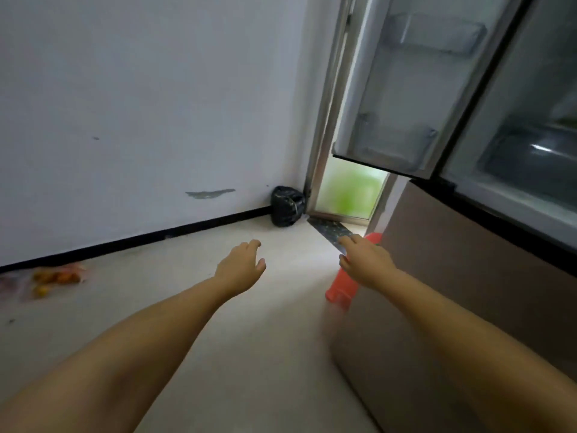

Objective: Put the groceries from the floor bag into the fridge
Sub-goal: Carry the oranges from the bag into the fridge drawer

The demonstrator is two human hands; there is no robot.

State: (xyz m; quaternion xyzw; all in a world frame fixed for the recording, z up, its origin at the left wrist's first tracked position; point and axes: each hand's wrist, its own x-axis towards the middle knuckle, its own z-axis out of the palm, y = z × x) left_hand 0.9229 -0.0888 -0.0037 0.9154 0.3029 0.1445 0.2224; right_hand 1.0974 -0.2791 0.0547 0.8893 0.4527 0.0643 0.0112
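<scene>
The tall fridge with pale inner walls (512,135) stands open at the right, its swung-out door (402,89) showing clear shelf bins that look bare, so little or nothing seems stored yet as far as this view shows. The thin translucent plastic bag of small orange fruit (53,279) lies on the pale floor (249,354) against the wall, well apart from the fridge. Both the left hand (242,267) and the right hand (363,260) reach forward with relaxed, spread fingers, holding nothing, so the carrying is mostly left to do.
</scene>
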